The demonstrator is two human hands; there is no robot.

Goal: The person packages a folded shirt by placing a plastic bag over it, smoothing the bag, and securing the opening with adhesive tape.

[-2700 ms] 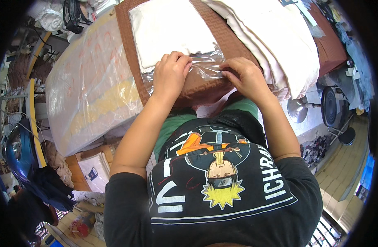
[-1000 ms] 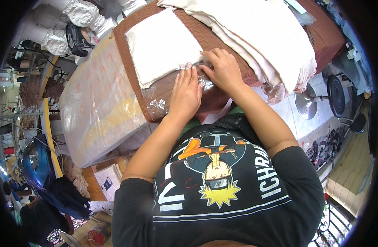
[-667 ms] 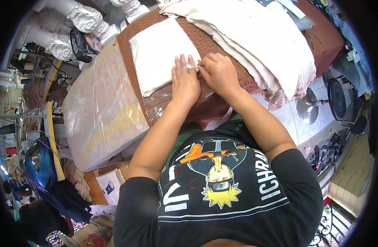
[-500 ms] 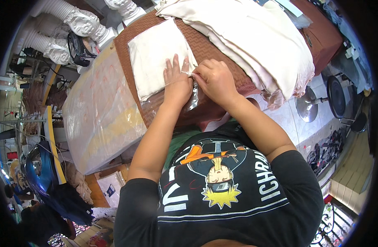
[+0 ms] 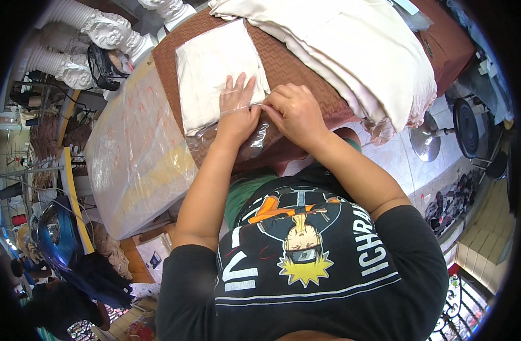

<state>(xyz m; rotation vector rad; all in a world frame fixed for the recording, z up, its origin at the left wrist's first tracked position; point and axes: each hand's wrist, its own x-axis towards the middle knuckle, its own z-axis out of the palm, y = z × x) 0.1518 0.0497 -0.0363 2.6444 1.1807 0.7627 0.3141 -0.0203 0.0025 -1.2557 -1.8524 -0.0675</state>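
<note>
Brown woven table covering [image 5: 294, 62] is carrying a folded cream cloth piece [image 5: 215, 71] lying partly inside a clear plastic bag [image 5: 243, 145] near its front edge. The left hand [image 5: 237, 111] is pressing flat and open on the cloth, while the right hand [image 5: 297, 113] is pinching the bag's edge beside it. A stack of cream fabric [image 5: 357, 51] is sitting just to the right.
</note>
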